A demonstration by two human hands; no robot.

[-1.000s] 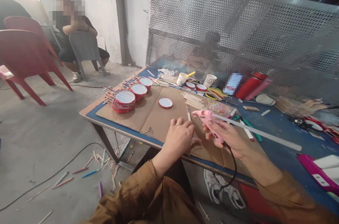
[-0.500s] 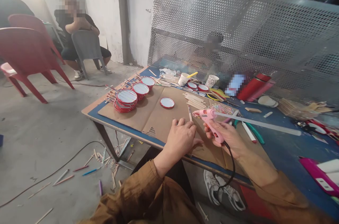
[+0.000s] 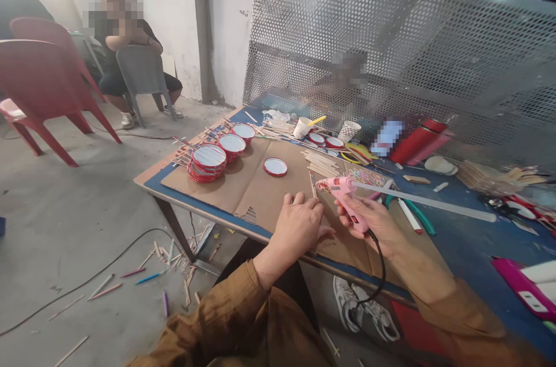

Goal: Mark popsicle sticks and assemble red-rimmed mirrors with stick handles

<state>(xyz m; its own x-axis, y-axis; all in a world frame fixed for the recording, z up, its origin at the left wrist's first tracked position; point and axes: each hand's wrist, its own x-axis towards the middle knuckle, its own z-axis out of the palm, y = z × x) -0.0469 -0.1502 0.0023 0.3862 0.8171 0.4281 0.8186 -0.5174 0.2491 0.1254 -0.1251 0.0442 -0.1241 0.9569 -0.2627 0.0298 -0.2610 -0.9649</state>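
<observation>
stick (image 3: 313, 184): over cardboard (image 3: 249, 187), long axis near-far, just beyond left hand (image 3: 299, 223) (nearer one) | left hand: fingers at its near end, grip hidden, can't tell | right hand (image 3: 377, 221): wrapped round glue gun (image 3: 345, 190), nozzle leftward, just right of stick, contact unclear

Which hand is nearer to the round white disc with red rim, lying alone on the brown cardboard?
Left. The left hand is on the near side of the round white disc, slightly right; the right hand, holding the pink plastic glue gun, is farther right.
</observation>
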